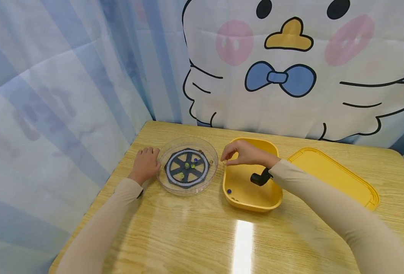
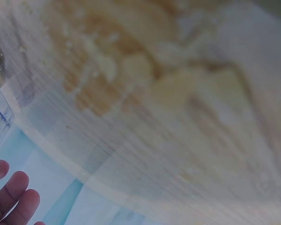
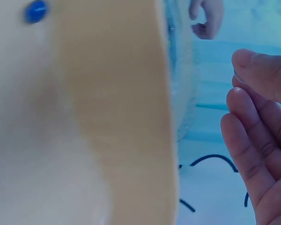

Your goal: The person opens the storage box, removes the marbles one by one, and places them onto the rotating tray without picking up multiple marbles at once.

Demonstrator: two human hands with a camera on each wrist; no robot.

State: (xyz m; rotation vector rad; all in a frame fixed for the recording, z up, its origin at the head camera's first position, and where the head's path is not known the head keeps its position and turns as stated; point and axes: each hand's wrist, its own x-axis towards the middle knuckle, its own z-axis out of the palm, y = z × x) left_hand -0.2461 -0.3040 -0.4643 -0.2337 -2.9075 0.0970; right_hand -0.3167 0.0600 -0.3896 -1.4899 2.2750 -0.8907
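Note:
A round clear dish (image 1: 208, 182) stands on the left of the table, with a dark spoked wheel shape (image 1: 178, 180) and several small marbles in it, among them a blue marble (image 1: 195, 160). My left hand (image 1: 146, 164) rests against the dish's left side, its fingers loosely extended. Over the left rim of a yellow bin (image 1: 253, 208), my right hand (image 1: 244, 153) pinches a small clear marble (image 3: 238, 78) between thumb and forefinger; the fingertips mostly hide it. Inside the bin, a blue marble (image 1: 229, 191) lies in the near left corner, with faint clear ones beside it.
A flat yellow lid (image 1: 339, 177) lies right of the bin, partly behind the right forearm. The wooden table (image 1: 174, 232) reaches back to a curtain (image 1: 277, 110) with a cartoon bird print; another curtain hangs along the left edge.

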